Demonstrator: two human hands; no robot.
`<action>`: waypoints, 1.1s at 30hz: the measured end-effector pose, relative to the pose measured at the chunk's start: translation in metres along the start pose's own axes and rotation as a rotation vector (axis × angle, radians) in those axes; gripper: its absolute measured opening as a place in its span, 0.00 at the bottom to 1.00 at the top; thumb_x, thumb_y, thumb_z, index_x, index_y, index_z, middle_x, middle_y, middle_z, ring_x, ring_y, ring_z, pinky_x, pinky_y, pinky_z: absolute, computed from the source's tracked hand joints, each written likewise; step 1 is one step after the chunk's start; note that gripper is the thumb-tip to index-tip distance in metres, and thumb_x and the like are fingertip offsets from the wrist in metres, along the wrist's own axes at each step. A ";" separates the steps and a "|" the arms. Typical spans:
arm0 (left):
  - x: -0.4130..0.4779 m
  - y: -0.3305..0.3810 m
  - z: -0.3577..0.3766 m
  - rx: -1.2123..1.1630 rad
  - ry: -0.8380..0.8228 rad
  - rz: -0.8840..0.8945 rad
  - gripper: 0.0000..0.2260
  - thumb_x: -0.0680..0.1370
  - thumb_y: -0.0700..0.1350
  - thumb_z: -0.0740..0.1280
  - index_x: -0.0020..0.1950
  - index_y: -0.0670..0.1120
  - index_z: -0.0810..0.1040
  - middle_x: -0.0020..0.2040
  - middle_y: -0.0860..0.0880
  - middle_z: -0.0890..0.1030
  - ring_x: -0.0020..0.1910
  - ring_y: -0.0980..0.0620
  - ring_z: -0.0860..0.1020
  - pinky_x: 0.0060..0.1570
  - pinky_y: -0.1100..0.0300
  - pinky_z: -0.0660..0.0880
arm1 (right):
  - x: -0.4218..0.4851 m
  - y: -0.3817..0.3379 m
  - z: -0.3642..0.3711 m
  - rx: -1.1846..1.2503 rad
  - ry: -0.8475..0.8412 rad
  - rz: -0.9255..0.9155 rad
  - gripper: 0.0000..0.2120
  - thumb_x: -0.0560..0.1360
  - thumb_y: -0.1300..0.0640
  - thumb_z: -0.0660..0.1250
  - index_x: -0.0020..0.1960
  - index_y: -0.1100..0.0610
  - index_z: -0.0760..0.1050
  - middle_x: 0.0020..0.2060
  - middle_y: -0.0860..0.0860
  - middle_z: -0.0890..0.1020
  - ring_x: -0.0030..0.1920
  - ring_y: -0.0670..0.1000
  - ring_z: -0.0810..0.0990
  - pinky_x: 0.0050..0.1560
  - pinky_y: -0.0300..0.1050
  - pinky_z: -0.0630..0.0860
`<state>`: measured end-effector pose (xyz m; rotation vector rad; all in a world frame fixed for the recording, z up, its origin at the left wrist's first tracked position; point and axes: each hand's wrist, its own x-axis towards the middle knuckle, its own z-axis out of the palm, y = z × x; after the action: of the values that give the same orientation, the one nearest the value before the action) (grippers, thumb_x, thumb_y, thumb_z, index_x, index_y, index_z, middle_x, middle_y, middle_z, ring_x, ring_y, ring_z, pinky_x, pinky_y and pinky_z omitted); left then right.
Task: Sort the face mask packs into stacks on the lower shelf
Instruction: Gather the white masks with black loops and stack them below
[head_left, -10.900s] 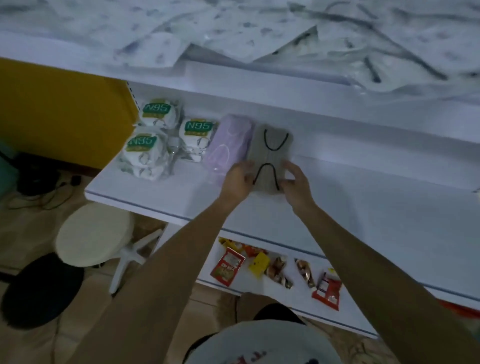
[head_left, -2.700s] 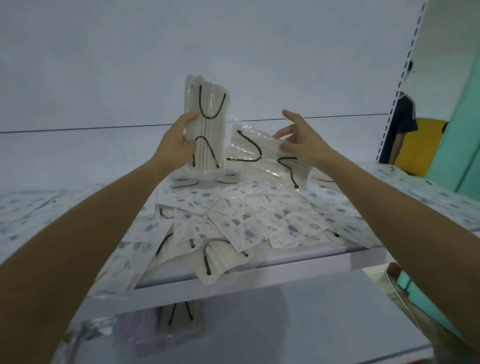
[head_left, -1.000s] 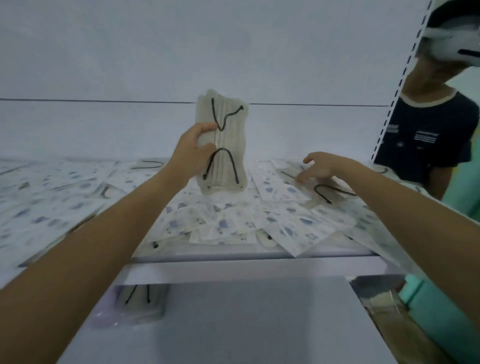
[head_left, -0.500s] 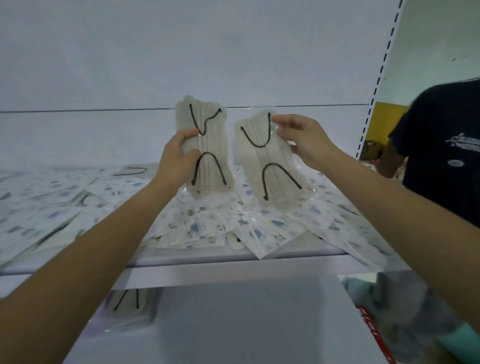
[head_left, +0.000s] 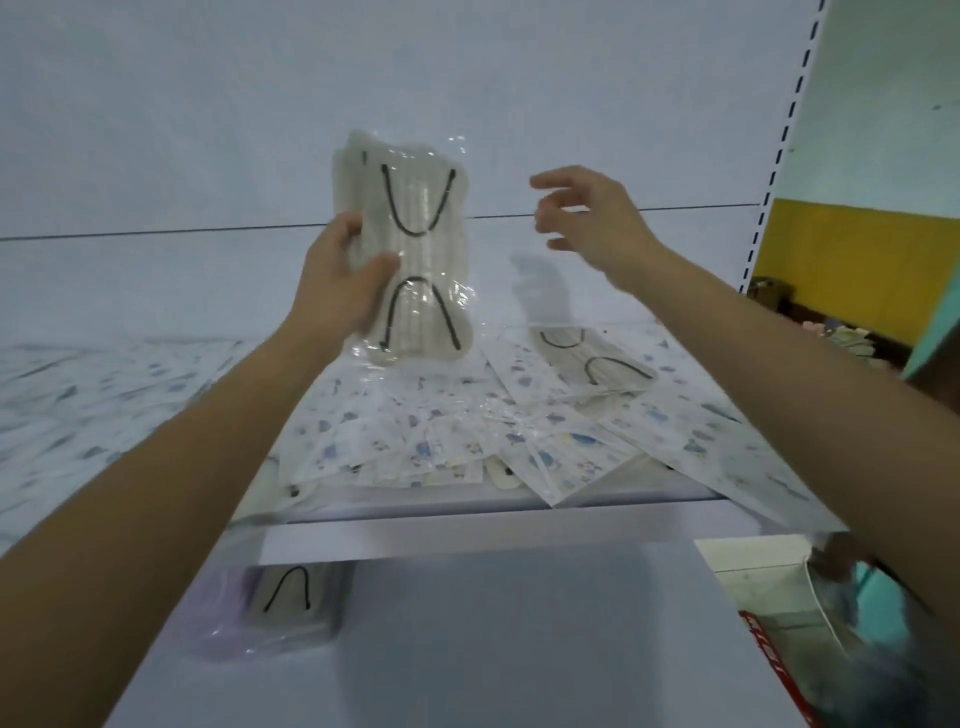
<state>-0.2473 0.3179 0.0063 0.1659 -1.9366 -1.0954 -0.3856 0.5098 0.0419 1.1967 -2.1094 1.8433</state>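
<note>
Head view, facing a white two-tier shelf unit. The left hand grips a beige bundle of mask packs in clear wrap, held upright in the air above the upper shelf. The thumb presses on the front face at mid-height, between the upper and lower black ear loops. The other fingers curl round the bundle's left edge to its back, where they are mostly hidden. How many packs the bundle holds cannot be told.

The right hand is raised to the right of the bundle, apart from it, with its fingers loosely spread and bent, grasping nothing.

Printed packs lie scattered and overlapping across the upper shelf, some overhanging its front edge. One beige pack lies flat among them, below the right hand.

On the lower shelf, at its left, a beige stack sits just beside a purple stack, both partly hidden under the upper shelf.
</note>
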 end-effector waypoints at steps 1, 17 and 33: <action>0.003 -0.004 -0.008 0.028 0.014 0.004 0.20 0.75 0.37 0.67 0.66 0.47 0.69 0.62 0.50 0.74 0.59 0.54 0.74 0.65 0.57 0.69 | 0.001 0.005 -0.013 -0.107 -0.038 0.055 0.10 0.76 0.65 0.64 0.55 0.53 0.74 0.39 0.49 0.76 0.38 0.45 0.76 0.43 0.41 0.75; -0.006 -0.012 0.038 0.020 -0.053 0.002 0.17 0.78 0.35 0.62 0.66 0.44 0.72 0.58 0.54 0.72 0.57 0.60 0.69 0.52 0.79 0.66 | -0.032 0.082 -0.054 -0.690 -0.151 0.414 0.20 0.74 0.65 0.67 0.65 0.56 0.72 0.58 0.55 0.74 0.51 0.54 0.73 0.48 0.39 0.67; -0.008 -0.010 0.006 -0.190 0.024 -0.151 0.11 0.79 0.50 0.64 0.59 0.49 0.76 0.53 0.53 0.79 0.52 0.56 0.77 0.53 0.63 0.75 | -0.033 0.008 0.069 0.087 0.151 0.013 0.11 0.74 0.69 0.63 0.51 0.57 0.78 0.39 0.46 0.75 0.38 0.42 0.72 0.37 0.28 0.71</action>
<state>-0.2496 0.3196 -0.0077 0.2226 -1.8100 -1.3635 -0.3394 0.4650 -0.0001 1.0266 -1.9815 1.9816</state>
